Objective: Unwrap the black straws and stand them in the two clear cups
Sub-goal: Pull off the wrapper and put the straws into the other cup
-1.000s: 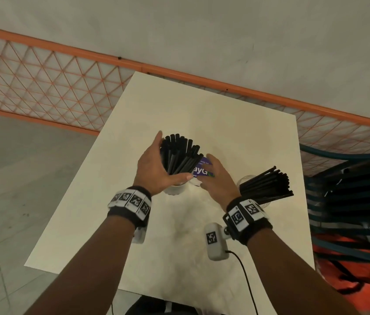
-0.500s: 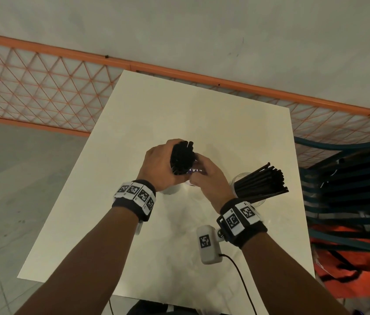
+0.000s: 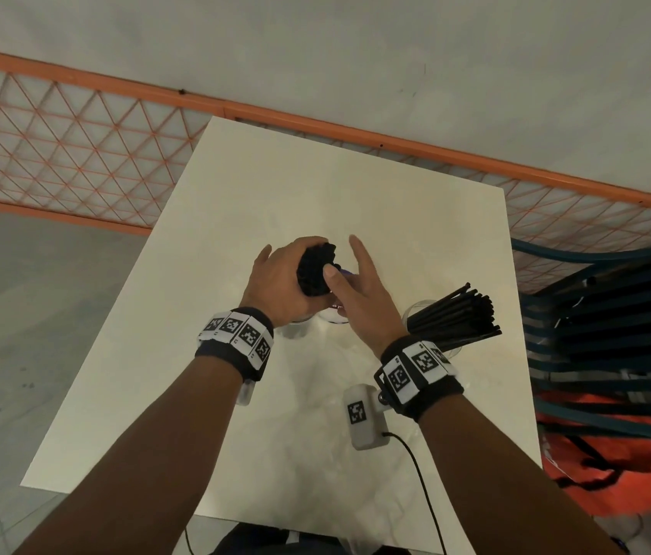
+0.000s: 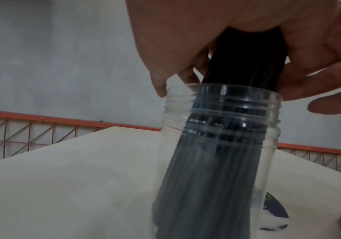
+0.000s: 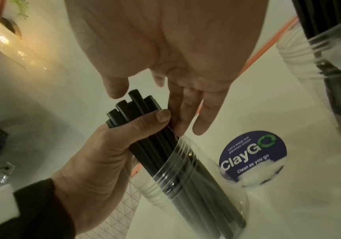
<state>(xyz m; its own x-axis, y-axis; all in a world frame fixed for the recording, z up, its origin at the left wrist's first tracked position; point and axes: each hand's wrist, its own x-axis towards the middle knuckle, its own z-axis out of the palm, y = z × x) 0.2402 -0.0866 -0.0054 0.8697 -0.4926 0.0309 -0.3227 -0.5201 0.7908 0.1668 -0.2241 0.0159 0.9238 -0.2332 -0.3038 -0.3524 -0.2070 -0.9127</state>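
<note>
My left hand [image 3: 288,274] grips a tight bundle of black straws [image 3: 316,270] that stands in a clear ribbed cup [image 4: 216,145] at mid-table. In the right wrist view, the left hand [image 5: 114,145] wraps the straws [image 5: 137,110] just above the cup's [image 5: 186,177] rim. My right hand [image 3: 356,282] is beside the bundle with straight fingers, its thumb touching the straw tops. A second clear cup [image 3: 420,310] to the right holds more black straws [image 3: 460,314], fanned and leaning right. No wrapper shows.
A round purple ClayGo sticker [image 5: 253,155] lies on the white table [image 3: 316,186] right beside the first cup. An orange mesh fence [image 3: 75,154] runs behind the table. Dark chairs [image 3: 616,314] stand off the right edge.
The loose, fanned straws in the middle cup have been gathered into one tight bundle by my left hand. My right hand's fingers have straightened and eased off the bundle.
</note>
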